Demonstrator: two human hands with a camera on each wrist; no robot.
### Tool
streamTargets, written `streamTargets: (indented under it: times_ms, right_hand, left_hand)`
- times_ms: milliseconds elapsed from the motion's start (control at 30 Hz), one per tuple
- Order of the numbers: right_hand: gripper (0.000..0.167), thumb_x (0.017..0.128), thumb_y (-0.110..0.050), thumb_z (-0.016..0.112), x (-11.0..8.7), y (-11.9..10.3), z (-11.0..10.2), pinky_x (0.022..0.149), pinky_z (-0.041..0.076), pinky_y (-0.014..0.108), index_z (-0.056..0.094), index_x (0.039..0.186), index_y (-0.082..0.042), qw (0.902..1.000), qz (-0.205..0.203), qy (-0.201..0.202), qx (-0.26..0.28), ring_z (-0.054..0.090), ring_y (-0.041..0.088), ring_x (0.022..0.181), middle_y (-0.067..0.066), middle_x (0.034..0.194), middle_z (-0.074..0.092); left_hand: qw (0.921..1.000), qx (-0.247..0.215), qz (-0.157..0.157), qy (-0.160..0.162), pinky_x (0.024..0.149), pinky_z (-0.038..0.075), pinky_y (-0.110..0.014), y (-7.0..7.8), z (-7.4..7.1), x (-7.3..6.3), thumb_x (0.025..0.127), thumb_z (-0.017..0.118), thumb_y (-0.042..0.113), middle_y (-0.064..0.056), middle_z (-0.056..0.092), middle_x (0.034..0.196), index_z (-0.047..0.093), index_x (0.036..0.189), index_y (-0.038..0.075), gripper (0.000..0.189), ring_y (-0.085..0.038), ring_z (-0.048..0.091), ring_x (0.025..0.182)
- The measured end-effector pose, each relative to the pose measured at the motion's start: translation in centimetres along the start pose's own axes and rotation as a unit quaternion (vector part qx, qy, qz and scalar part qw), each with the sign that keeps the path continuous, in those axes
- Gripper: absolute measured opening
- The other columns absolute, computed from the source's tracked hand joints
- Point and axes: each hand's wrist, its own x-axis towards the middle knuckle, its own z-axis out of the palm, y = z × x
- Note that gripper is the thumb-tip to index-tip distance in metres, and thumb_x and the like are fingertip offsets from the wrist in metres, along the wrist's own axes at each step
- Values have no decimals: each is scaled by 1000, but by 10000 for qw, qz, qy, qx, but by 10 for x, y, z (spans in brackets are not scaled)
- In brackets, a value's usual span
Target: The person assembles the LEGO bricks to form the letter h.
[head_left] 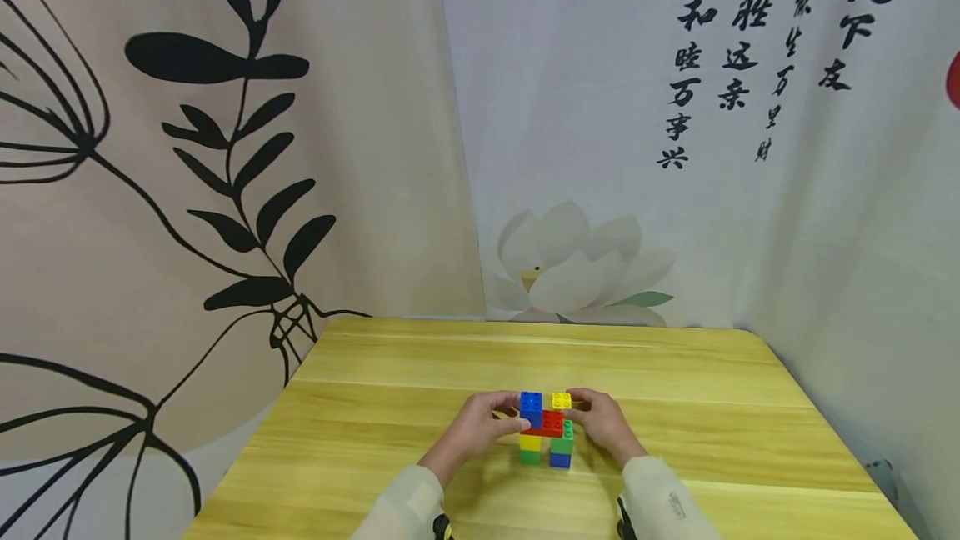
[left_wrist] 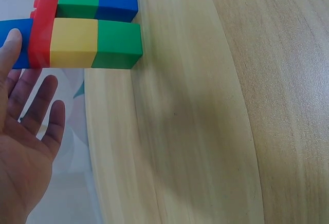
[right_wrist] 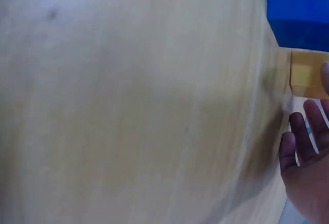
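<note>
A small structure of toy building bricks stands upright over the table. A red brick (head_left: pixel 552 422) bridges two columns: a yellow brick (left_wrist: pixel 74 42) over a green brick (left_wrist: pixel 119 44) on the left, another green brick (head_left: pixel 562 443) over a blue brick (head_left: pixel 560 461) on the right. My left hand (head_left: pixel 480 425) pinches the upper blue brick (head_left: pixel 531 409) on the red brick's left end, its other fingers spread. A second yellow brick (head_left: pixel 562 401) is held by my right hand (head_left: pixel 602 422), near the structure's upper right; whether it touches the structure, I cannot tell. The right fingertips are partly cut off in the right wrist view.
The wooden table (head_left: pixel 360 440) extends around the bricks, its far edge near a curtain (head_left: pixel 375 148) printed with dark plants. Another pale curtain (head_left: pixel 825 232) with writing and a lotus hangs behind and to the right.
</note>
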Motion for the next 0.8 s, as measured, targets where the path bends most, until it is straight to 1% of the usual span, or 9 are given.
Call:
streamTargets:
  times_ms: [100, 200, 367, 400, 467, 633, 800]
  right_hand:
    - [41, 92, -17, 73, -3, 2, -4, 94, 49, 49, 63, 128, -2, 9999, -53, 104, 7, 61, 29, 106, 13, 119, 65]
    - [40, 92, -19, 73, -6, 1, -11, 94, 50, 48, 64, 127, -1, 9998, -57, 184, 79, 61, 27, 104, 12, 119, 65]
    - [36, 93, -20, 71, -9, -7, -25, 92, 51, 44, 65, 123, -1, 9989, 10, 269, 381, 61, 23, 99, 9, 113, 66]
    - [36, 94, -20, 71, -9, -10, -28, 91, 52, 42, 65, 123, -1, 9987, -6, 274, 419, 61, 23, 99, 8, 112, 67]
    - [37, 94, -23, 71, -9, -18, -34, 89, 53, 40, 65, 123, -2, 9988, -132, 319, 332, 62, 23, 99, 7, 111, 67]
    - [44, 92, -29, 72, -14, -45, -48, 86, 55, 41, 64, 124, -1, 9977, -557, 369, 85, 63, 27, 103, 7, 110, 69]
    - [46, 91, -34, 73, -21, -70, -53, 84, 56, 38, 65, 125, -5, 9965, -737, 287, 259, 63, 24, 101, 3, 107, 69]
  left_hand:
    - [10000, -10, 37, 16, 85, 52, -40, 0, 1, -1, 90, 76, 25, 4, 68, 103, 71, 118, 13, 32, -18, 60, 98]
    - [10000, -14, -4, 42, 84, 53, -39, -1, 2, -2, 89, 76, 27, 3, 68, 103, 71, 118, 13, 33, -19, 60, 98]
    - [9999, -132, -78, 37, 82, 54, -37, -1, 1, -2, 88, 77, 27, 3, 68, 103, 71, 118, 15, 33, -20, 60, 97]
    - [9999, -131, -79, 40, 82, 54, -37, -1, 1, -2, 88, 77, 27, 3, 68, 103, 71, 118, 15, 33, -20, 60, 97]
    - [9999, -113, -79, 53, 83, 54, -37, -1, 0, -2, 88, 77, 27, 4, 68, 103, 71, 118, 15, 33, -19, 60, 96]
    - [10000, -69, -37, 59, 83, 54, -37, 0, 1, -2, 89, 76, 26, 4, 68, 102, 71, 119, 14, 33, -19, 60, 96]
    - [10000, -64, 9, -1, 83, 54, -37, 0, 1, -2, 90, 76, 26, 3, 68, 102, 71, 118, 14, 32, -19, 61, 97]
